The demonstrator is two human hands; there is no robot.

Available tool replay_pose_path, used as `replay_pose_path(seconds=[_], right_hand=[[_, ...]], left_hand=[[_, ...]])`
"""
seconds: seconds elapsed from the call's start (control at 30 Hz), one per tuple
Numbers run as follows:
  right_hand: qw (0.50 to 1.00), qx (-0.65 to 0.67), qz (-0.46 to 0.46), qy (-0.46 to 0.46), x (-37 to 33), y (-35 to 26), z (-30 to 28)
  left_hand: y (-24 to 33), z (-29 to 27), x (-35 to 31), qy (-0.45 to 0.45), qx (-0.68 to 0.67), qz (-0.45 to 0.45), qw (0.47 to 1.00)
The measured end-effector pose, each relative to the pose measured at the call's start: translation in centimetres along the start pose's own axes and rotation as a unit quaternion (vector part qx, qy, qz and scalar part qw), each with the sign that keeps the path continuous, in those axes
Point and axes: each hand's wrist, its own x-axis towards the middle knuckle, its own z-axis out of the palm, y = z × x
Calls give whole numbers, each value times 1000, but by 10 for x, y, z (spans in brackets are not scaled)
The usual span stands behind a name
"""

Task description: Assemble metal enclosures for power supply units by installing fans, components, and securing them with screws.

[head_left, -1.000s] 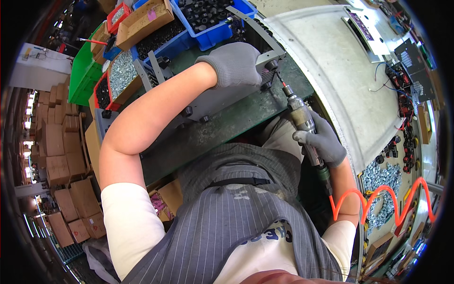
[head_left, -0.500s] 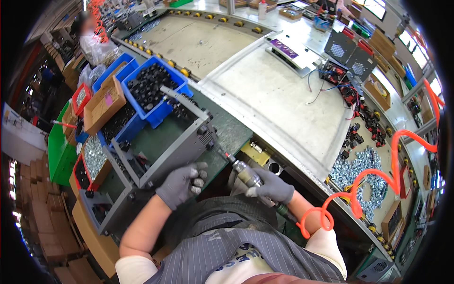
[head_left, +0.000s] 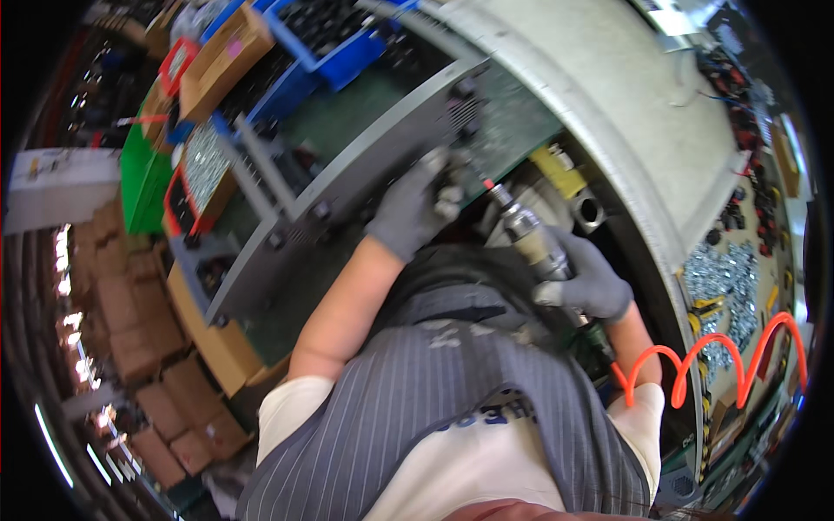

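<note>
My left hand (head_left: pixel 415 207), in a grey glove, is curled closed beside the long grey panel of a metal frame (head_left: pixel 365 161). Whatever its fingers may hold is hidden. In my right hand (head_left: pixel 595 276), also gloved, is a pneumatic screwdriver (head_left: pixel 532 236). The tool slants up and to the left, its red-collared nose apart from the frame. An orange coiled air hose (head_left: pixel 673 360) runs from its rear end off to the right. The frame rests tilted on the green bench top (head_left: pixel 512 113), with black feet along its panel.
Blue bins (head_left: pixel 352 59) of black parts, a cardboard box (head_left: pixel 228 61) and a green bin (head_left: pixel 146 187) stand at the left. Silvery hardware (head_left: pixel 725 286) lies in a heap at the right, beyond the white work surface (head_left: pixel 608 78). Cartons (head_left: pixel 130 321) are stacked at the lower left.
The view has tilted down and swung, so bench, frame and hands appear higher and farther right. My right hand still grips the screwdriver; my left hand stays curled by the frame.
</note>
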Motion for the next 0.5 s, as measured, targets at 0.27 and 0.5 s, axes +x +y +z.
replay_pose_path(seconds=[0.27,0.5], right_hand=[[1000,15,6,-22,13,12,8],[998,38,16,-38,9,17,4]], left_hand=[[-1,18,-8,59,56,30,996],[-6,18,-7,50,141,65,987]])
